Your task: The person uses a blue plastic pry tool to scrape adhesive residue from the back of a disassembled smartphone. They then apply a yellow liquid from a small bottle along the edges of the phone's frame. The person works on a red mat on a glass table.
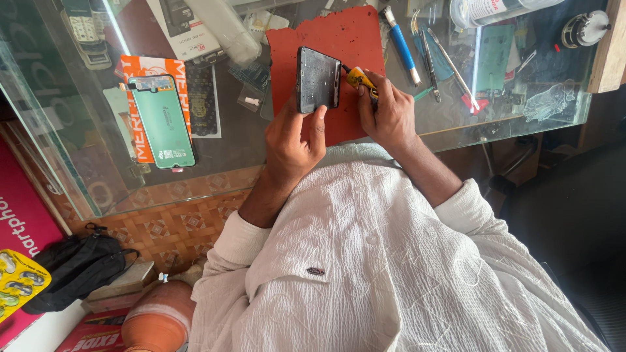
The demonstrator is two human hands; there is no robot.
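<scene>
The phone (pixel 317 78) sits over the mat (pixel 326 39) on the glass counter (pixel 248 143), left hand (pixel 293 137) below it, right hand (pixel 385 114) with screwdriver (pixel 360 78) to its right, tools (pixel 424 55) farther right

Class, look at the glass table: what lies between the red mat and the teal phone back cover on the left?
In the head view, a small clear packet lies on the glass between the red mat and the teal back cover.
</scene>
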